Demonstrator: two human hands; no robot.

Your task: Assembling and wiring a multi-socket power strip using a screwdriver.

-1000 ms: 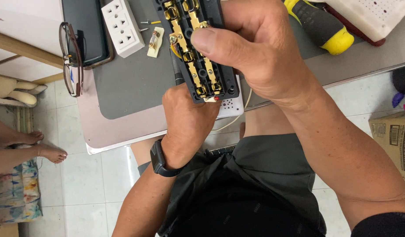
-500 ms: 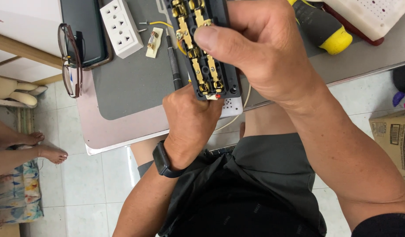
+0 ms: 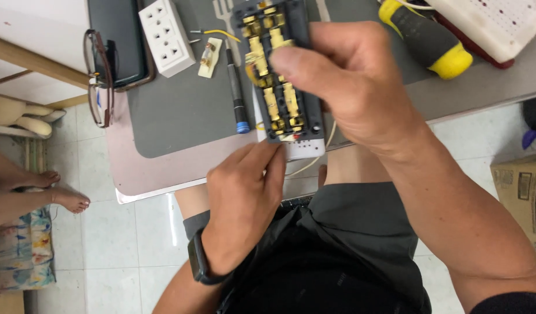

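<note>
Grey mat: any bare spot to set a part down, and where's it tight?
Free: grey mat below the white socket block, left of the blue-tipped screwdriver. Crowded: top edge by the fuse holder, and around the open power strip in the right hand.

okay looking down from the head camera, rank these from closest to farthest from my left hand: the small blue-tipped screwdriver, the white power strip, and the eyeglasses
1. Small blue-tipped screwdriver, on the grey mat just above the left hand.
2. White power strip, further up the mat, toward the left.
3. Eyeglasses, at the table's far left edge.

A pinkish table [image 3: 163,174] bears a grey mat [image 3: 180,116], white socket block [image 3: 166,36] and screwdriver [image 3: 236,87].
</note>
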